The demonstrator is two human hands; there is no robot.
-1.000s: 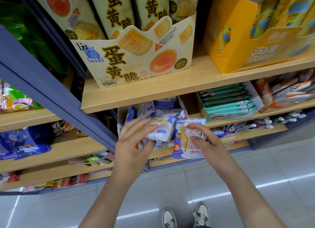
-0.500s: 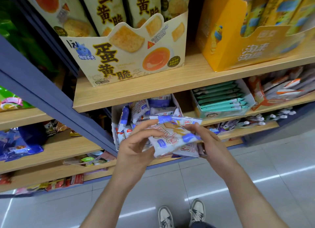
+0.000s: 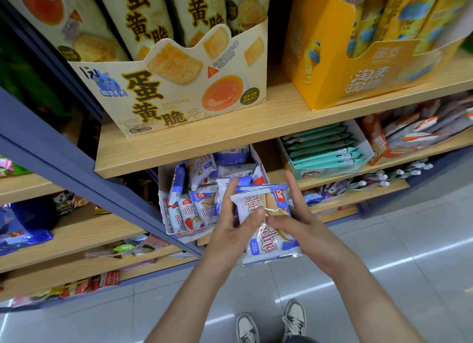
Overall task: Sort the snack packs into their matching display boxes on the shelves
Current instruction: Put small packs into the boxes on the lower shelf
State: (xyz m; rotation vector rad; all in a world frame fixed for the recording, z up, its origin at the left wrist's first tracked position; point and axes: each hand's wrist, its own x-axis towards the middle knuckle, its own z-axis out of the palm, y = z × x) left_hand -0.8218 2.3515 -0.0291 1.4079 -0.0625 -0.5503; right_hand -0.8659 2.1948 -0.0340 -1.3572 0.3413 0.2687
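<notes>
The packs [image 3: 266, 240] are stacked between my hands, just in front of the white box [image 3: 188, 233] on the lower shelf [image 3: 277, 176]. My left grip [image 3: 230, 232] and right grip [image 3: 304, 230] both pinch them, thumbs on top.

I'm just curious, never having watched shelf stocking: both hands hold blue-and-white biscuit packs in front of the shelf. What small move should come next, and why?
Probably ease the snack packs forward and down into the white display box just behind them. The left hand and right hand pinch them together, and that box holds loose packs with the same blue-and-white wrapper.
</notes>
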